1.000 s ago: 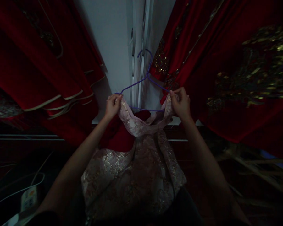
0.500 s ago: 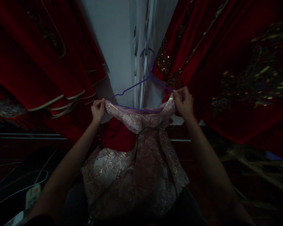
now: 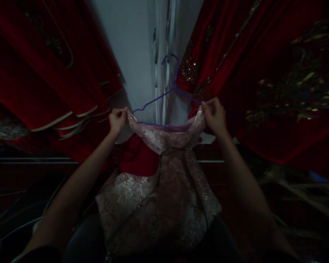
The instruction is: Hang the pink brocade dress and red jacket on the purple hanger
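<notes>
A pale pink brocade dress (image 3: 178, 179) with shiny metallic patterning hangs down across my lap. My left hand (image 3: 117, 119) pinches its top edge at the left shoulder, and my right hand (image 3: 215, 115) pinches the right shoulder near the end of a purple hanger (image 3: 157, 98). The hanger stands inside the neckline, its hook pointing up and away from me. Its right end is partly hidden at my right fingers; the left end reaches the strap beside my left hand. A piece of red cloth (image 3: 138, 157) lies against the dress, below the left side of the neckline.
Red garments with pale piping (image 3: 52, 80) hang at the left. More red garments with gold sequins (image 3: 290, 91) hang at the right. A pale wall panel (image 3: 126, 47) with metal rails stands behind the hanger. At lower left runs a white cable (image 3: 19, 228).
My left hand has moved slightly right and up with the dress's left shoulder, which now sits over the hanger's left end. My right hand has risen a little, still gripping the other shoulder.
</notes>
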Motion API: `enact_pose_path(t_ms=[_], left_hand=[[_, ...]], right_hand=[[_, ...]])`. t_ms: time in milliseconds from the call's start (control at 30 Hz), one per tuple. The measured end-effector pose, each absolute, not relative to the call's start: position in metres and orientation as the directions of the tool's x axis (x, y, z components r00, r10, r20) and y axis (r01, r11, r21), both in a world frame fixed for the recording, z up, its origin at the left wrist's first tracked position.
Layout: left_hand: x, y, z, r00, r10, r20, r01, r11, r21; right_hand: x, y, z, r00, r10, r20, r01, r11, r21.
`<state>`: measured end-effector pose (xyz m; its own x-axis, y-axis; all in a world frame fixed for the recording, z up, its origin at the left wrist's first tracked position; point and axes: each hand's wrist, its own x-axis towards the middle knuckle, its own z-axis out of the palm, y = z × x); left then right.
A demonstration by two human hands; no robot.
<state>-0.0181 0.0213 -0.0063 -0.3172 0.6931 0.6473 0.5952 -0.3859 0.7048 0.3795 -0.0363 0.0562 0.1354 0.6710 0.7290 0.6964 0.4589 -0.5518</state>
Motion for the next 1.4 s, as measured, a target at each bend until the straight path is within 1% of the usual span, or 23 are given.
enact_pose_path(t_ms=[67, 133, 367, 433, 467, 533, 600, 667, 700, 767, 833, 900, 933, 1033, 1133, 1200, 1267, 1400], left_hand=[[-0.022, 0.018, -0.009, -0.330, 0.695, 0.639, 0.585, -0.381, 0.716], [-0.018, 0.017, -0.003, -0.307, 0.704, 0.641, 0.563, -0.408, 0.719], [0.024, 0.011, 0.043, -0.073, 0.719, 0.691, 0.503, -0.572, 0.648], [0.023, 0.011, 0.048, -0.044, 0.730, 0.682, 0.478, -0.585, 0.656], [0.019, 0.012, 0.046, -0.053, 0.746, 0.664, 0.453, -0.574, 0.682], [0.006, 0.017, 0.036, -0.117, 0.801, 0.587, 0.372, -0.513, 0.774], [-0.009, 0.022, 0.016, -0.207, 0.864, 0.459, 0.267, -0.401, 0.876], [-0.022, 0.023, -0.010, -0.205, 0.927, 0.314, 0.232, -0.266, 0.936], [-0.026, 0.022, -0.023, -0.147, 0.956, 0.255, 0.270, -0.209, 0.940], [-0.029, 0.015, -0.046, 0.025, 0.993, 0.112, 0.407, -0.113, 0.906], [-0.029, 0.005, -0.060, 0.283, 0.959, -0.019, 0.516, -0.135, 0.846], [-0.027, -0.002, -0.064, 0.458, 0.882, -0.110, 0.585, -0.206, 0.784], [-0.026, -0.004, -0.062, 0.491, 0.860, -0.136, 0.611, -0.229, 0.758], [-0.030, -0.006, -0.049, 0.477, 0.853, -0.213, 0.691, -0.214, 0.691], [-0.038, -0.007, -0.033, 0.507, 0.796, -0.331, 0.719, -0.179, 0.671], [-0.044, -0.011, -0.024, 0.499, 0.792, -0.352, 0.712, -0.143, 0.688], [-0.050, -0.016, -0.016, 0.460, 0.824, -0.330, 0.684, -0.092, 0.724], [-0.061, -0.021, 0.005, 0.500, 0.806, -0.316, 0.526, 0.007, 0.850]], right_hand=[[0.379, -0.034, 0.053, 0.141, 0.682, 0.717, 0.675, 0.464, -0.574], [0.377, -0.031, 0.049, 0.142, 0.691, 0.709, 0.653, 0.473, -0.592], [0.370, -0.019, 0.033, 0.158, 0.719, 0.677, 0.595, 0.478, -0.646], [0.368, -0.015, 0.030, 0.150, 0.728, 0.668, 0.580, 0.483, -0.656], [0.368, -0.013, 0.029, 0.140, 0.733, 0.665, 0.571, 0.489, -0.659], [0.368, -0.010, 0.027, 0.117, 0.733, 0.670, 0.550, 0.514, -0.658], [0.368, -0.009, 0.027, 0.102, 0.714, 0.693, 0.532, 0.550, -0.644], [0.368, -0.009, 0.028, 0.094, 0.694, 0.714, 0.521, 0.577, -0.629], [0.368, -0.009, 0.028, 0.090, 0.691, 0.718, 0.517, 0.584, -0.627], [0.370, -0.010, 0.029, 0.084, 0.699, 0.710, 0.509, 0.582, -0.634], [0.371, -0.011, 0.030, 0.080, 0.713, 0.697, 0.504, 0.575, -0.645], [0.372, -0.011, 0.031, 0.081, 0.717, 0.692, 0.500, 0.572, -0.651], [0.372, -0.011, 0.030, 0.083, 0.717, 0.693, 0.497, 0.572, -0.652], [0.372, -0.010, 0.030, 0.090, 0.716, 0.693, 0.488, 0.575, -0.657], [0.372, -0.011, 0.030, 0.084, 0.718, 0.691, 0.481, 0.578, -0.659], [0.372, -0.012, 0.031, 0.080, 0.718, 0.692, 0.483, 0.579, -0.657], [0.372, -0.014, 0.033, 0.079, 0.719, 0.690, 0.496, 0.572, -0.653], [0.373, -0.016, 0.036, 0.074, 0.729, 0.681, 0.514, 0.557, -0.652]])
